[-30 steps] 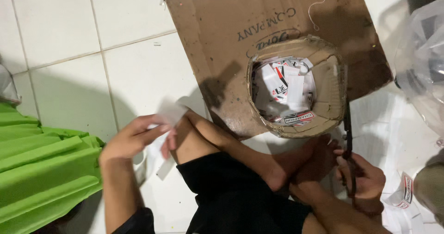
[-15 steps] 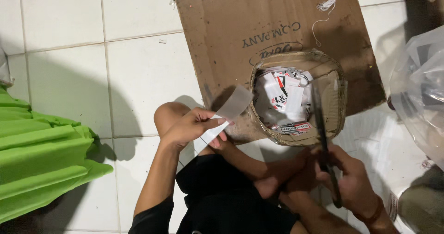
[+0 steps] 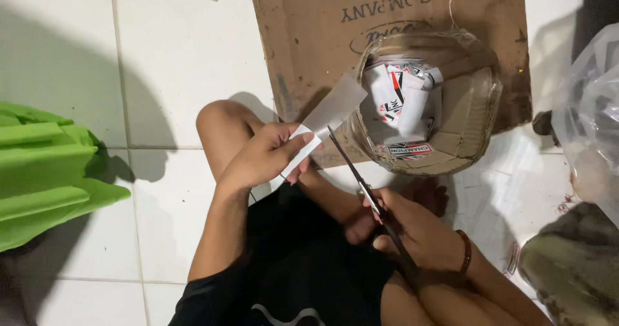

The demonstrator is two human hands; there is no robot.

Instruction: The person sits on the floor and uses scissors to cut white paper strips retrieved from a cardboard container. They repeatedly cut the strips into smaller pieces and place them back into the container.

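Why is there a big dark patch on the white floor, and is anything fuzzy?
In the head view, light from above and behind throws the person's shadow over the tiled floor at left. The left hand with the paper strip looks sharp, the scissors in the right hand slightly soft, and the plastic bag glares pale.

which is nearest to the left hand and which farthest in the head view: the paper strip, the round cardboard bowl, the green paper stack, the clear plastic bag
1. paper strip: held in the left hand, sticking up and right.
2. round cardboard bowl: just right of the strip, on the flat cardboard sheet.
3. green paper stack: at the left edge, on the floor.
4. clear plastic bag: at the far right edge.
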